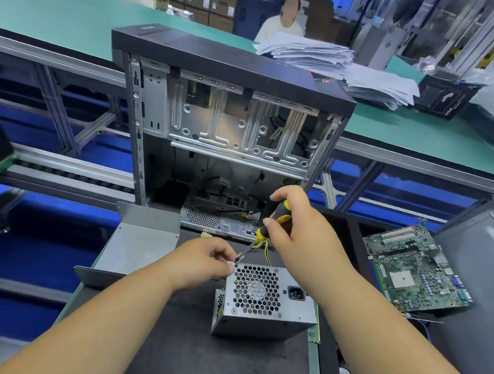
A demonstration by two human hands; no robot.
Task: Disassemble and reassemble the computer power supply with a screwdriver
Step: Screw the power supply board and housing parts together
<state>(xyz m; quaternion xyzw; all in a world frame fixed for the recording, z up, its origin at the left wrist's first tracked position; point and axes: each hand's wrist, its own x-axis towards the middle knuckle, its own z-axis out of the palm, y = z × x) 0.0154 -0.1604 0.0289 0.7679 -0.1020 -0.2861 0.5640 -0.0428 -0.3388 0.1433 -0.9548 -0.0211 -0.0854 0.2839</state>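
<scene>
1. Lying at the left edge of the dark mat (194,347) is a bent grey metal cover (140,243), open side up, with one end reaching toward the computer case.
2. Next to the right, the left hand (202,264) has its fingers curled at the top left corner of the power supply (261,303); the fingertips pinch something small there, too small to tell what it is.
3. The power supply is a grey metal box that stands on the mat in the middle, between the two forearms. Its honeycomb fan grille and black power socket face the camera, and yellow wires (267,249) trail from behind it.
4. The screwdriver (265,231), with a black and yellow handle, slants down and left, and its tip meets the top left corner of the power supply just beside the left fingertips.
5. The right hand (296,221) grips the screwdriver handle, fingers wrapped round it and thumb laid along it.
6. Behind the hands, the open computer case (225,118) stands upright, showing bare metal brackets and some cables low inside.
7. Further right, a green circuit board (413,269) lies tilted beside a grey housing.
8. Past the case, stacks of paper (342,66) rest on the green bench (60,15), and a seated person (283,21) is behind them.
</scene>
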